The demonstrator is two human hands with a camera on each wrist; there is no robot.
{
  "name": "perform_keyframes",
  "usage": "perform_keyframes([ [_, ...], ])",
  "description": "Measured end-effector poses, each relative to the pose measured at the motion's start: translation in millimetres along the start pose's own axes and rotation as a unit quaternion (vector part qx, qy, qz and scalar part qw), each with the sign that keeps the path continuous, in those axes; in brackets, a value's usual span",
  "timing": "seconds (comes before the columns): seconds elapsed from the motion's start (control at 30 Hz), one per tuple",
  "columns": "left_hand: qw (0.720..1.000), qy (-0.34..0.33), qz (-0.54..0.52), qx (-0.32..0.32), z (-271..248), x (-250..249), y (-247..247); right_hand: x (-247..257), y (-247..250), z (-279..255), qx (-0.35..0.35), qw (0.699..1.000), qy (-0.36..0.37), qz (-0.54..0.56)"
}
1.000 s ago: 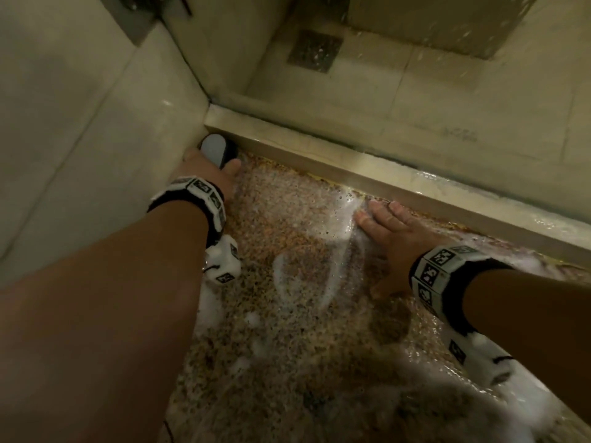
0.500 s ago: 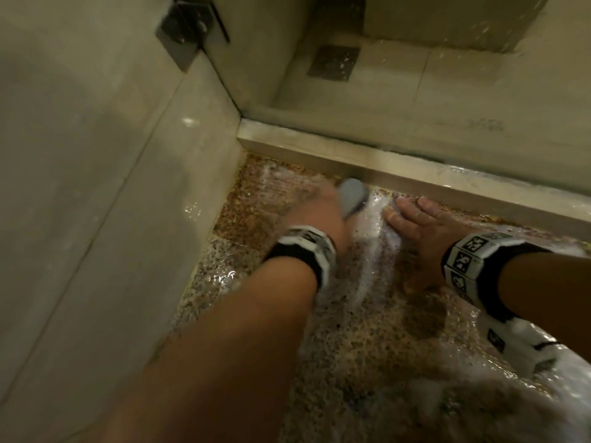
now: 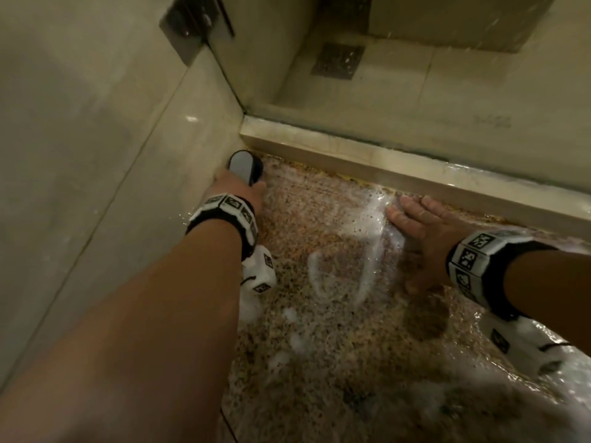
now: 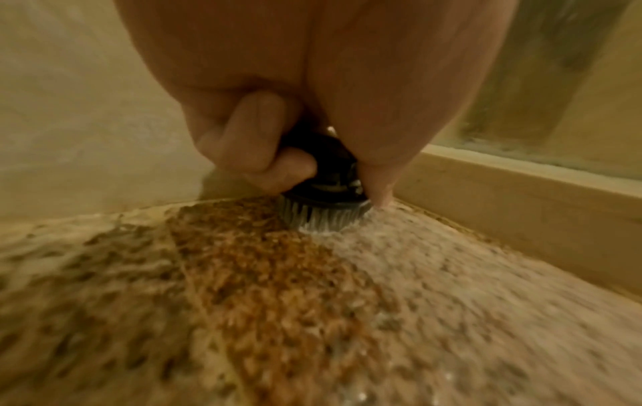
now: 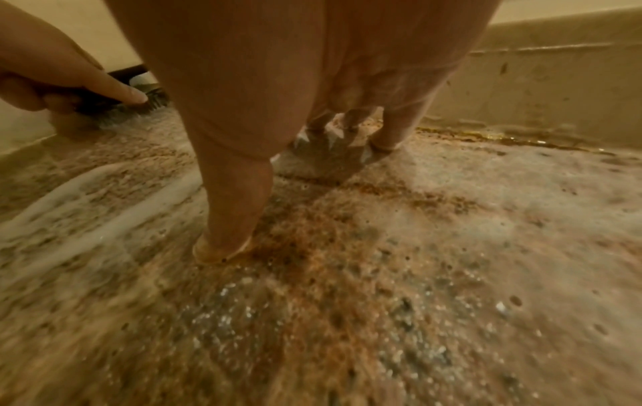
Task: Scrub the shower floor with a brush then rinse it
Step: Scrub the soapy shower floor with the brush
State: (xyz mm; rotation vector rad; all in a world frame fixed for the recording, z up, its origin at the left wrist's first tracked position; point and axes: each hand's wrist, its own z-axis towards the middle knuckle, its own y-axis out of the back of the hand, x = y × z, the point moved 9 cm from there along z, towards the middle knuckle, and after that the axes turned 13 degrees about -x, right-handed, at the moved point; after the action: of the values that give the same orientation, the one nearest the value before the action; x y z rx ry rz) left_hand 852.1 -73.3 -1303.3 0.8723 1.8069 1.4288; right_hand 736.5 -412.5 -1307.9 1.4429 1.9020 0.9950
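A dark scrub brush point(image 3: 244, 167) with a grey top is pressed into the far left corner of the speckled shower floor point(image 3: 319, 314). My left hand point(image 3: 238, 190) grips it; in the left wrist view my fingers curl round the black brush body point(image 4: 323, 175) and its pale bristles meet the wet floor point(image 4: 312, 302). My right hand point(image 3: 422, 231) lies flat on the foamy floor beside the threshold, fingers spread. The right wrist view shows those fingertips point(image 5: 222, 247) touching the floor point(image 5: 416, 274) and the brush point(image 5: 139, 104) at far left.
A beige tiled wall point(image 3: 80, 155) rises on the left. A raised stone threshold point(image 3: 383, 167) under glass borders the floor at the back. A metal hinge bracket point(image 3: 195, 24) sits on the wall above the corner. Streaks of white foam point(image 3: 367, 251) cross the floor between my hands.
My left hand swept the brush right to the middle near my right hand, then back left into the corner. My right hand stayed flat on the floor.
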Motion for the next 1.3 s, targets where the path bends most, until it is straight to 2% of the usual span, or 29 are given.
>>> perform_keyframes([
  [0.1, 0.999, -0.031, -0.022, -0.023, -5.4, -3.5, 2.4, 0.6, 1.0, -1.5, -0.002, 1.0, 0.001, 0.002],
  [0.2, 0.99, -0.125, 0.057, -0.034, -18.3, -17.8, 10.6, 0.8, 0.7, -0.6, -0.01, 1.0, 0.005, 0.007],
  [0.27, 0.984, -0.149, 0.092, -0.024, -18.2, -25.0, 9.3, -0.9, -2.3, 1.6, -0.013, 1.0, 0.003, 0.015],
  [0.53, 0.988, -0.128, 0.082, -0.025, -4.4, -24.4, 10.9, -3.4, -5.6, 4.9, -0.018, 1.0, -0.003, 0.025],
  [0.73, 0.991, -0.119, 0.065, -0.002, -4.2, -17.7, 9.3, -1.2, -3.7, 5.5, -0.015, 1.0, 0.0, -0.006],
  [0.97, 0.99, -0.102, 0.093, 0.025, -28.5, 4.9, 13.9, -1.1, -3.4, 4.4, -0.017, 1.0, -0.001, -0.003],
  [1.2, 0.993, -0.071, 0.084, 0.037, -51.7, 53.6, 12.0, 2.9, 0.0, 0.7, -0.015, 1.0, -0.007, -0.009],
  [1.3, 0.992, -0.103, 0.071, 0.009, -55.5, 50.8, 14.4, 4.9, 1.0, 0.7, -0.021, 1.0, -0.007, -0.01],
])
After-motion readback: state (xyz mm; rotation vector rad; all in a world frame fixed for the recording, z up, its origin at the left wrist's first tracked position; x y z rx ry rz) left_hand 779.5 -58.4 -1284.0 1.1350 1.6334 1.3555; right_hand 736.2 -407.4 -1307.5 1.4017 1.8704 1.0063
